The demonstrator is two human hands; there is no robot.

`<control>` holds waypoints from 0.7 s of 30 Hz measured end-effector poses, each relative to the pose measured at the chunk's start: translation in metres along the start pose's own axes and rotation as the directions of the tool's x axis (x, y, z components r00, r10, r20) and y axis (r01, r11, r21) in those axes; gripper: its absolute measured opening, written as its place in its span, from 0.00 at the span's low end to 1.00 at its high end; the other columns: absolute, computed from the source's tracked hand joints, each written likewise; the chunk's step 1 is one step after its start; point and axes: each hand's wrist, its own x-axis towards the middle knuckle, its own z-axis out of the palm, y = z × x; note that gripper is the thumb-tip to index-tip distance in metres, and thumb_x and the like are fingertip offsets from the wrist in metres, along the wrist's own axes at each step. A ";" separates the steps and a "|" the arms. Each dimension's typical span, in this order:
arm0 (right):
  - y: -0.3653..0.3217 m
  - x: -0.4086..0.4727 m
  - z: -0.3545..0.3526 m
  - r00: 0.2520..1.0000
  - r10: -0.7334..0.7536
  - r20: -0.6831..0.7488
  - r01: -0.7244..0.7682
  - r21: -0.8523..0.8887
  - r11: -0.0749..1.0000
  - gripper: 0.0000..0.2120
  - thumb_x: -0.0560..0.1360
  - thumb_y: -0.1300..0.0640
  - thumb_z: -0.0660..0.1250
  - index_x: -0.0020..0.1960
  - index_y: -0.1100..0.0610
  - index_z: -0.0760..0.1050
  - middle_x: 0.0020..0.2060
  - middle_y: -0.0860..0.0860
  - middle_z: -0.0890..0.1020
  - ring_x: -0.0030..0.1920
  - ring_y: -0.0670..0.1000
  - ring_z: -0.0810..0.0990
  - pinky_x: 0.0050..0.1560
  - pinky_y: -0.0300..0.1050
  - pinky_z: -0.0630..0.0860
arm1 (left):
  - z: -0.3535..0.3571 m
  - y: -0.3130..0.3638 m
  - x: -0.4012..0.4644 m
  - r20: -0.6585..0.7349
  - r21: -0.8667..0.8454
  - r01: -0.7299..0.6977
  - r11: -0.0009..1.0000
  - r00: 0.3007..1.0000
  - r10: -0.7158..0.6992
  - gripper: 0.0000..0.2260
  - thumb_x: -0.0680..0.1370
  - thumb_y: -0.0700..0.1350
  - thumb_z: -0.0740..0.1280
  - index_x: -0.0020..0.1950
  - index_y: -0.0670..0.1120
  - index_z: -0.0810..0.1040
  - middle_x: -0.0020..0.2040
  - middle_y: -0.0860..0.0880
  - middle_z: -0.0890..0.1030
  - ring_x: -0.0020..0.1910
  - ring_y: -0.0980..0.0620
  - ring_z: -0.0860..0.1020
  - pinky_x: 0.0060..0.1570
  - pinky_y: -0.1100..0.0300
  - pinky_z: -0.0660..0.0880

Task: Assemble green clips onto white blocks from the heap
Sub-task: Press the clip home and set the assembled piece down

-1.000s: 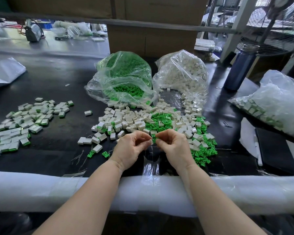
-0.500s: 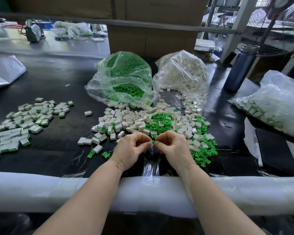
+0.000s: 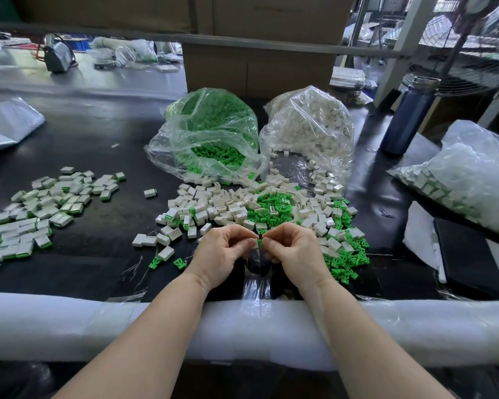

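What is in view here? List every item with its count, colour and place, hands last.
mixed heap: one, white blocks and green clips, table centre
assembled pieces: many, white with green, table left
clip bag: one, clear, green contents, behind heap
block bag: one, clear, white contents, beside it
third bag: one, clear, far right
bottle: one, dark blue, right rear
cardboard box: one, brown, rear
left hand: pinching white block
right hand: pinching green clip
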 end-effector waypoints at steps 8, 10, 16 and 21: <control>-0.002 -0.001 0.000 1.000 0.017 0.020 -0.018 0.041 0.999 0.07 0.71 0.68 0.70 0.38 0.59 0.76 0.33 0.58 0.81 0.30 0.50 0.78 0.30 0.36 0.75 | 0.000 0.004 -0.001 0.001 -0.053 0.016 0.998 1.000 -0.016 0.04 0.74 0.36 0.68 0.45 0.43 0.81 0.38 0.48 0.81 0.36 0.58 0.78 0.45 0.67 0.75; -0.002 -0.001 0.000 1.000 0.016 0.020 -0.017 0.046 0.999 0.07 0.71 0.69 0.70 0.38 0.59 0.76 0.32 0.57 0.81 0.29 0.48 0.78 0.30 0.35 0.74 | 0.000 0.003 -0.001 0.005 -0.052 0.017 0.999 1.000 -0.017 0.04 0.74 0.36 0.68 0.45 0.43 0.81 0.39 0.48 0.81 0.38 0.55 0.78 0.46 0.65 0.76; -0.001 0.000 -0.001 0.998 0.028 0.051 -0.030 0.041 0.999 0.10 0.70 0.70 0.70 0.36 0.58 0.76 0.30 0.55 0.81 0.26 0.45 0.77 0.28 0.34 0.72 | -0.001 0.001 -0.001 0.040 -0.053 0.026 0.998 0.999 -0.024 0.08 0.74 0.35 0.68 0.42 0.47 0.80 0.39 0.48 0.81 0.38 0.57 0.78 0.44 0.66 0.76; -0.001 0.000 0.000 0.998 0.035 0.048 -0.037 0.036 0.999 0.09 0.70 0.70 0.70 0.36 0.58 0.76 0.30 0.54 0.81 0.27 0.45 0.77 0.28 0.33 0.72 | 0.001 0.002 -0.002 0.029 -0.076 0.032 0.997 0.999 -0.030 0.08 0.74 0.34 0.67 0.41 0.47 0.80 0.38 0.49 0.81 0.36 0.61 0.78 0.42 0.69 0.75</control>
